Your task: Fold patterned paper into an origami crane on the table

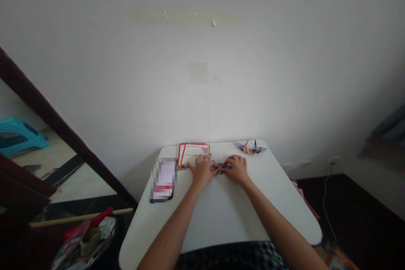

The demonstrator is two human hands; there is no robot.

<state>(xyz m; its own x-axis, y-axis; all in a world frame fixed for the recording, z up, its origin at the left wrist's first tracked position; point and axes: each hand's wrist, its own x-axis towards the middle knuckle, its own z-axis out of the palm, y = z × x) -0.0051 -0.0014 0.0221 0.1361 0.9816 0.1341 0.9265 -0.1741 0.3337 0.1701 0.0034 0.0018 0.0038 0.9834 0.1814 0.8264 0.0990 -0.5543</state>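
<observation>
Near the middle of the white table [228,211], a small piece of patterned folded paper [220,169] lies between my two hands. My left hand [201,173] grips its left side, with the other fingers spread toward the cards. From the other side, my right hand [236,169] pinches the paper between thumb and curled fingers. The paper is partly covered by fingertips, so its exact shape is hard to make out. A finished-looking patterned paper crane [251,149] rests at the far right of the table.
White cards with red borders [193,152] lie by the wall, behind my left hand. A phone [163,179], its screen blurred, lies at the table's left. Bags and a roll [90,236] stand low at left. A turquoise stool [20,135] shows in a mirror-like panel.
</observation>
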